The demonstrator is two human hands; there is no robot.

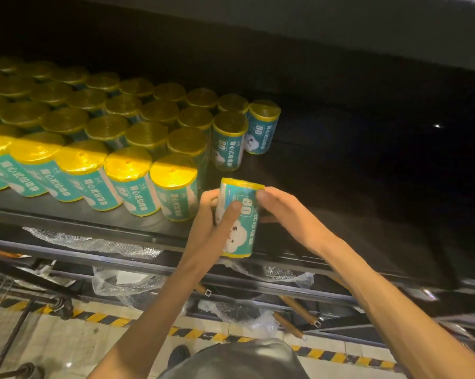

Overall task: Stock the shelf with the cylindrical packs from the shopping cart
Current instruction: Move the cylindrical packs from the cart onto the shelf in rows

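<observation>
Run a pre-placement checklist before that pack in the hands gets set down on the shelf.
1. Hold on the pack: ok. The left hand wraps it with fingers across the label; the right hand steadies its top edge.
2. Pack upright: ok, yellow end up, like the shelved ones.
3. Free spot: ok. Bare shelf lies right of the front-row end pack.
4. Neighbouring rows steady: ok. Standing packs, including the back-row end pack, are upright.
5. Shelf depth behind the spot: cannot tell, too dark.
6. Pack seated on the shelf: not ok; it hangs at the front edge in both hands.
</observation>
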